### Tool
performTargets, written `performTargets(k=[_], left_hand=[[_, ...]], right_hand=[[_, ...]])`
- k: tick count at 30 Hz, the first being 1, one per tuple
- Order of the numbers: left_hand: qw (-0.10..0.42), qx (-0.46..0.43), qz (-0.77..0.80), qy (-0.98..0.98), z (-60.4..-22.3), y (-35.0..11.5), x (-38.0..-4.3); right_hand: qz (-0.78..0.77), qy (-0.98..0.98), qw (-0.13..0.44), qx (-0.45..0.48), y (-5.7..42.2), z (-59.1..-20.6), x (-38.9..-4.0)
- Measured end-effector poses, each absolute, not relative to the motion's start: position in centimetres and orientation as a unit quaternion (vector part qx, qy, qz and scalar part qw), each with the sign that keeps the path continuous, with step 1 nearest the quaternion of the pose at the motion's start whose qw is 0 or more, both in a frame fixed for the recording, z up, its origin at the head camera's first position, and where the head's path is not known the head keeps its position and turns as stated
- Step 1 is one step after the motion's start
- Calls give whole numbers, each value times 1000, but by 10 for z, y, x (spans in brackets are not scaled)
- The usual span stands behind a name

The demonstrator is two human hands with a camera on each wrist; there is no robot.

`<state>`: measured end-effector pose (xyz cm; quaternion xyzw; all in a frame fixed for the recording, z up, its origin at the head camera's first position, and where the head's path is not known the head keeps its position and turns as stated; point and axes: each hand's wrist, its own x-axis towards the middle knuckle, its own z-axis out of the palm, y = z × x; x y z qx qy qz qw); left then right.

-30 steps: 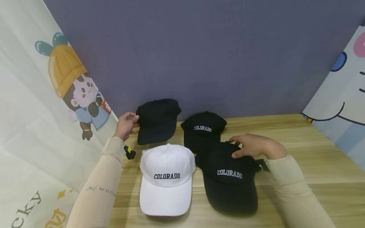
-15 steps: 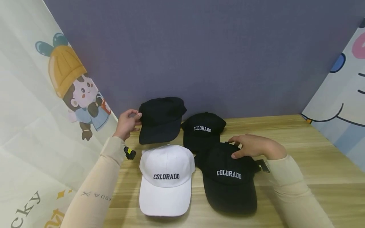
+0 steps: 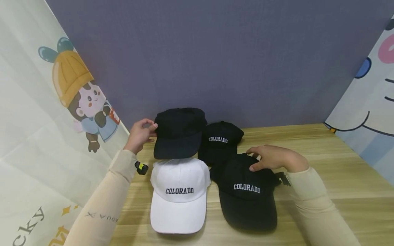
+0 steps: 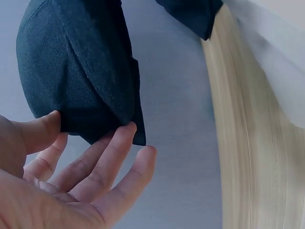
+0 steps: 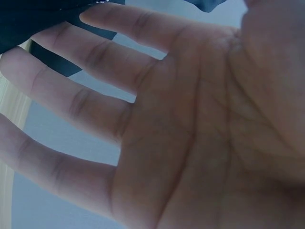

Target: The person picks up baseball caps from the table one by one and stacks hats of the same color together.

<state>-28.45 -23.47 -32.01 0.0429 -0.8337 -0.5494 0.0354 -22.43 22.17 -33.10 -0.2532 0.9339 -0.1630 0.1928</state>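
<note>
My left hand pinches the left edge of a black baseball cap between thumb and fingers; no lettering shows on it. In the left wrist view, that cap hangs from the thumb and fingertips against the grey backdrop. Its right side overlaps a second black cap marked COLORADO at the back. A white COLORADO cap lies just in front, brim toward me. My right hand rests with thumb and fingertips on the crown of the front black COLORADO cap; its fingers look fairly straight in the right wrist view.
The caps lie on a wood-grain table. A grey wall panel rises directly behind them. Curtain-like sheets with cartoon prints stand at left and right.
My left hand has moved right with the black cap, which now overlaps the back COLORADO cap and nears the white one. The right hand has stayed on its cap.
</note>
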Motion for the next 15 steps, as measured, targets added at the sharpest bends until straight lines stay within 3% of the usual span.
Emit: performTargets(k=[15], left_hand=[[33, 35, -542, -839, -318, -226, -273]], right_hand=[[-164, 936, 191, -247, 222, -332, -224]])
